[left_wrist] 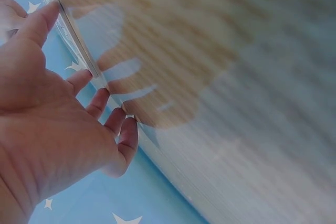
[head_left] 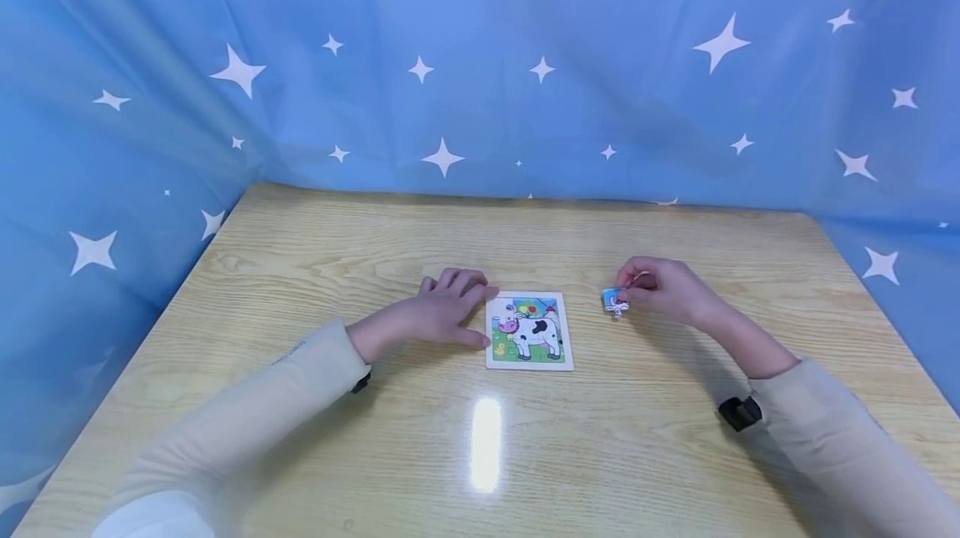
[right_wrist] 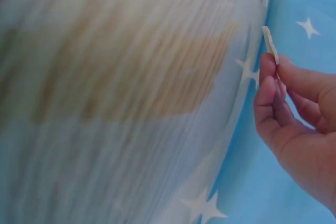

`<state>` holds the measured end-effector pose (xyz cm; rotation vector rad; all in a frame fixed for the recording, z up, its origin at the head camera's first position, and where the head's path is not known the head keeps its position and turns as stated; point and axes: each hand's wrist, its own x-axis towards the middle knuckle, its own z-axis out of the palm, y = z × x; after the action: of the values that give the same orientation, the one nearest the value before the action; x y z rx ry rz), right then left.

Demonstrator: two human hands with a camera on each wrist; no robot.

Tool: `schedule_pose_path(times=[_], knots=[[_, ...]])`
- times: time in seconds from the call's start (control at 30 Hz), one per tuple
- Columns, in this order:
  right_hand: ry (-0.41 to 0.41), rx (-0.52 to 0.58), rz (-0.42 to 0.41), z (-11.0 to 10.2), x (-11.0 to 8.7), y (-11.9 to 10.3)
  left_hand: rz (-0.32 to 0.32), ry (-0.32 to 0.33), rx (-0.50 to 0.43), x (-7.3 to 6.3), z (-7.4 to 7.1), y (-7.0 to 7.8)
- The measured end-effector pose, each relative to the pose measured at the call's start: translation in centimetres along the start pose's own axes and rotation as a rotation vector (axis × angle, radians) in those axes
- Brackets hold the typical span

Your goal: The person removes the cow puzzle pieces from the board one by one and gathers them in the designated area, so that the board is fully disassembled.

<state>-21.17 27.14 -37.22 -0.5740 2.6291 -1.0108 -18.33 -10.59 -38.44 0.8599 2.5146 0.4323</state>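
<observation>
A square jigsaw puzzle board [head_left: 567, 346] with a pale rim and a black-and-white cow picture lies flat near the middle of the table. Its upper left corner shows a bare, pale patch. My left hand [head_left: 444, 310] rests at its left side with fingers spread, thumb and a fingertip touching the rim. In the left wrist view the fingertips [left_wrist: 100, 98] meet the board's edge and tabletop. To the right of the board, my right hand [head_left: 663, 292] pinches a puzzle piece [head_left: 613, 301] with blue and a cow's head on it. Seen edge-on, the piece [right_wrist: 270, 44] is thin.
The wood-grain table [head_left: 360, 446] extends around both hands. A blue curtain [head_left: 495, 104] with white stars hangs behind it and along the sides. A bright light reflection shows on the tabletop in front of the board. Dark wrist straps sit at both sleeve cuffs.
</observation>
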Motion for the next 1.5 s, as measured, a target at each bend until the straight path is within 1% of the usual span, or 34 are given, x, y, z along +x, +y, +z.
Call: schedule_pose_path(times=[0.37, 0.63, 0.9, 1.07, 1.23, 1.4, 1.5], knots=[[-0.007, -0.01, 0.014, -0.8, -0.4, 1.2, 0.01, 0.003, 0.009, 0.1, -0.1, 0.2], [-0.039, -0.03, 0.013, -1.0, -0.2, 1.9, 0.011, -0.006, 0.002, 0.2, -0.2, 0.4], [-0.085, 0.012, 0.034, -0.8, 0.0, 2.2, 0.013, 0.002, -0.011, 0.5, 0.6, -0.4], [-0.105, -0.01, 0.038, -0.6, 0.0, 2.0, 0.004, -0.009, -0.012, 0.5, 0.8, -0.6], [-0.092, -0.028, 0.02, -0.5, 0.1, 1.8, 0.0, -0.005, -0.002, 0.3, 0.4, -0.4], [-0.069, -0.044, -0.014, -0.3, 0.2, 1.4, -0.006, -0.019, 0.003, 0.4, 0.3, -0.4], [-0.059, -0.05, -0.036, -0.1, 0.4, 0.9, -0.002, -0.011, -0.003, 0.3, 0.2, -0.3]])
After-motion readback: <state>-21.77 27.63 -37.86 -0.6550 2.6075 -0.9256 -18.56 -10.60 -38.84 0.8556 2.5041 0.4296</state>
